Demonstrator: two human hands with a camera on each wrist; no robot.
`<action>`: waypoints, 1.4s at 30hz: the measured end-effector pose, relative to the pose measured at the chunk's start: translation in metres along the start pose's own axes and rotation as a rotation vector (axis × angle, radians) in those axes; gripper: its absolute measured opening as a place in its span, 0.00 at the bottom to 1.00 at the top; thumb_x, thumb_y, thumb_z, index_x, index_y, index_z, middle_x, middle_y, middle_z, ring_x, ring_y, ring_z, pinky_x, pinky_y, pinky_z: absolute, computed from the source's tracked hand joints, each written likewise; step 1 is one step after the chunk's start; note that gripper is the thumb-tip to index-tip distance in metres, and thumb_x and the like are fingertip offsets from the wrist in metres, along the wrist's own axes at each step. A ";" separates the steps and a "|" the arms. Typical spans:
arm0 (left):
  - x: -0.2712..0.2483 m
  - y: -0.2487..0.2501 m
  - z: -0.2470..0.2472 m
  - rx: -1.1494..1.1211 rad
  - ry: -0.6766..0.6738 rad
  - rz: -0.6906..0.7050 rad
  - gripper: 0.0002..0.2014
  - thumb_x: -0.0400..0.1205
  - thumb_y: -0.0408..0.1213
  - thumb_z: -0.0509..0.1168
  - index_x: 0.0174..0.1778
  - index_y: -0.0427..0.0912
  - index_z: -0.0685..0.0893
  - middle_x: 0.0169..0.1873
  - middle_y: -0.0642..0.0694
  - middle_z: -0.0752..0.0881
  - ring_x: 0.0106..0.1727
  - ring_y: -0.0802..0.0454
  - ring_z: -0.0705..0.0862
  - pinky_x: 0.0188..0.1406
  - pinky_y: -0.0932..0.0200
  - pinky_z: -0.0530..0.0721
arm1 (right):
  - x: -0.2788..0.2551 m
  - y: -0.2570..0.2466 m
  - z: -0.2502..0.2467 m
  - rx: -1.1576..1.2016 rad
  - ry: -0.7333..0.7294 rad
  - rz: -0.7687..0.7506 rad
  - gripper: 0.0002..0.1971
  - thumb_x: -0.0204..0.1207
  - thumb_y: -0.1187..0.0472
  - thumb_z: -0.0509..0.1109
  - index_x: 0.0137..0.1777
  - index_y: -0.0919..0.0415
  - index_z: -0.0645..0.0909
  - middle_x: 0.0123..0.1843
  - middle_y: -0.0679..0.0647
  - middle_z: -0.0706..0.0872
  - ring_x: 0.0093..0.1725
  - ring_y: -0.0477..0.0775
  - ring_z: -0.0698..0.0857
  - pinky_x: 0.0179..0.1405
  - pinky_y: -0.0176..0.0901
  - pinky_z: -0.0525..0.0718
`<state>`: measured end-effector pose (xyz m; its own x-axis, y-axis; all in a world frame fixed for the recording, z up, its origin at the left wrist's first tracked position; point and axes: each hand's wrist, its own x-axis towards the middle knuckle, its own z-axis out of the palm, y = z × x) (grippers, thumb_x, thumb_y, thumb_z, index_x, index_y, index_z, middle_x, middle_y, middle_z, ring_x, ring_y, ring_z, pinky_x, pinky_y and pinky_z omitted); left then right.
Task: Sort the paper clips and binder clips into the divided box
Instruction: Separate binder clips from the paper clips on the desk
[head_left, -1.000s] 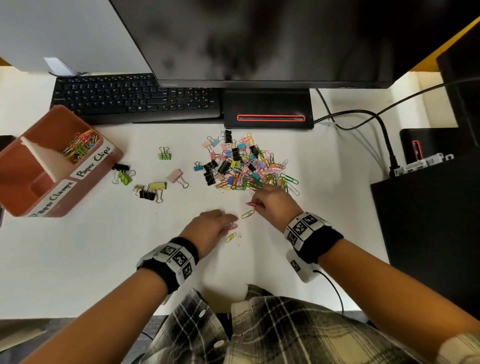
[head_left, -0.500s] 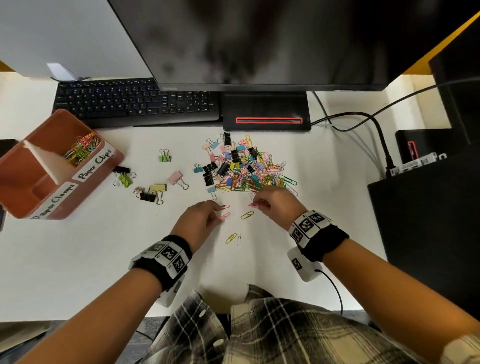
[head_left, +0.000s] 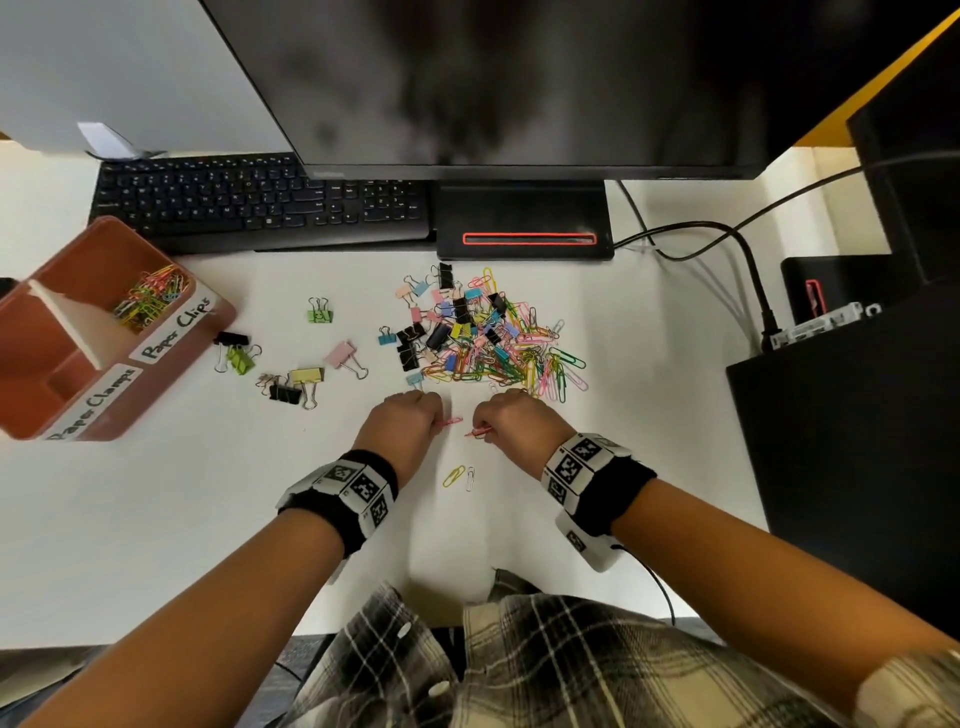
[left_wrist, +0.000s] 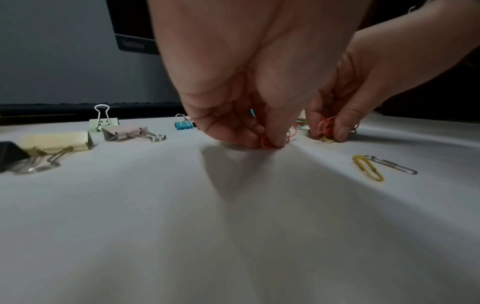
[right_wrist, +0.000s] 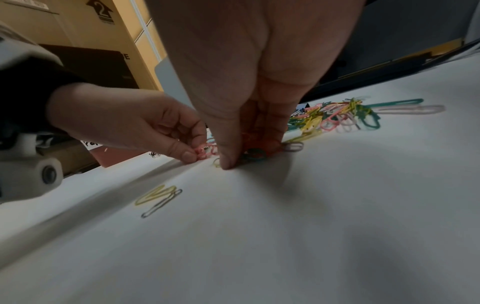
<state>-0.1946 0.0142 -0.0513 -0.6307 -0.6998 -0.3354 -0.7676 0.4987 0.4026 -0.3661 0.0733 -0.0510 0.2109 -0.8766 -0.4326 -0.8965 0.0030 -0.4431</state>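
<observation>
Hands (head_left: 402, 426) (head_left: 514, 423) pinch paper clips (head_left: 451, 421) just below the pile (head_left: 483, 338).

A black keyboard (head_left: 260, 205) lies at the back of the white bench (head_left: 156, 519), partly under a dark monitor (head_left: 519, 83) whose stand (head_left: 524, 218) bears a red strip. To the right, black cables (head_left: 727, 234) run toward a black box (head_left: 857, 441). A plaid shirt (head_left: 545, 665) shows at the near edge.

Divided box (head_left: 208, 332) left on desk (head_left: 156, 519), clip pile (head_left: 483, 338) right of it, keyboard (head_left: 249, 202) behind both
</observation>
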 end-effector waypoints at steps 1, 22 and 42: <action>-0.002 0.000 -0.001 -0.058 -0.021 -0.004 0.07 0.81 0.37 0.63 0.44 0.37 0.80 0.40 0.39 0.84 0.42 0.39 0.81 0.41 0.52 0.78 | -0.001 0.001 0.000 -0.014 -0.008 0.000 0.11 0.78 0.66 0.65 0.59 0.63 0.80 0.55 0.63 0.85 0.57 0.64 0.80 0.56 0.52 0.80; -0.035 0.014 0.014 -0.214 -0.018 -0.049 0.08 0.80 0.38 0.64 0.51 0.41 0.73 0.40 0.45 0.85 0.40 0.45 0.81 0.41 0.55 0.80 | -0.010 0.017 -0.010 0.171 0.180 0.118 0.06 0.76 0.65 0.69 0.49 0.66 0.85 0.51 0.61 0.86 0.54 0.60 0.81 0.51 0.48 0.80; -0.020 0.007 0.004 -0.181 -0.069 0.068 0.04 0.78 0.32 0.63 0.46 0.37 0.81 0.41 0.39 0.84 0.40 0.44 0.79 0.44 0.52 0.79 | -0.021 0.024 -0.016 0.123 0.051 0.137 0.10 0.80 0.61 0.64 0.54 0.65 0.84 0.53 0.61 0.86 0.55 0.60 0.82 0.55 0.50 0.80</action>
<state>-0.1874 0.0336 -0.0451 -0.6918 -0.6274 -0.3573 -0.6935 0.4395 0.5709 -0.3980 0.0839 -0.0400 0.0676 -0.8874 -0.4560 -0.8603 0.1797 -0.4771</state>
